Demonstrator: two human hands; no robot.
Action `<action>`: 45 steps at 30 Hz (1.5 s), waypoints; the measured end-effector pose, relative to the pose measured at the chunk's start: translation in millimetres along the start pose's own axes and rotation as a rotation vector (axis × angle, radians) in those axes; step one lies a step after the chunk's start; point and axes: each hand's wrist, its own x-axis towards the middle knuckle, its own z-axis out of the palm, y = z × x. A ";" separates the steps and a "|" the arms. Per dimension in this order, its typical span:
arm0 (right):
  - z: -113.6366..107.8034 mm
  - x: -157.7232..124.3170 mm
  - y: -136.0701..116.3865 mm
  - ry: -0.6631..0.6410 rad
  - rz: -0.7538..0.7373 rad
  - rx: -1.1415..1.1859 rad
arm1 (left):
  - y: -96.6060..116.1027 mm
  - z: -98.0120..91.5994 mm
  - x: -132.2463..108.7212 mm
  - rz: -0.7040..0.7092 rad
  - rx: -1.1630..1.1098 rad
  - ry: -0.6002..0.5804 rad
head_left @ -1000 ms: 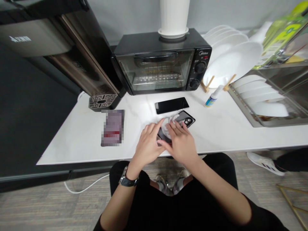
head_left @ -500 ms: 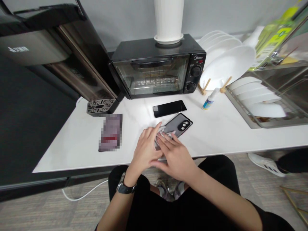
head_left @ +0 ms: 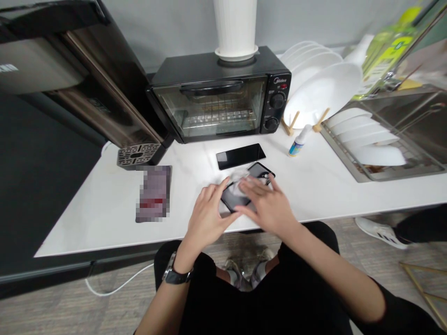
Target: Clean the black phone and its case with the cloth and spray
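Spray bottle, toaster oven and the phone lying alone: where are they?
Spray bottle (head_left: 297, 144), head view, on its labelled body.
Toaster oven (head_left: 213, 106), head view, on its glass door.
Phone (head_left: 240, 156), head view, on its dark screen.

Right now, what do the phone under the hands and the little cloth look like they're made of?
The phone looks like glossy glass or smooth plastic: its dark back reflects light around the camera lenses. The cloth looks like soft white fabric or tissue, matte and crumpled, pressed down by the right hand. The left hand steadies the phone's near end.
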 end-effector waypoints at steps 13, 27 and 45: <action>-8.5 -6.6 14.8 0.048 0.028 -0.077 | 1.8 -0.1 0.9 -0.006 0.001 0.001; -17.4 -20.9 19.1 0.012 -0.143 0.082 | 2.4 -0.7 -0.6 -0.017 -0.045 0.001; -5.8 -16.9 -5.0 -0.086 -0.200 0.218 | 0.2 0.8 1.3 0.003 -0.043 0.015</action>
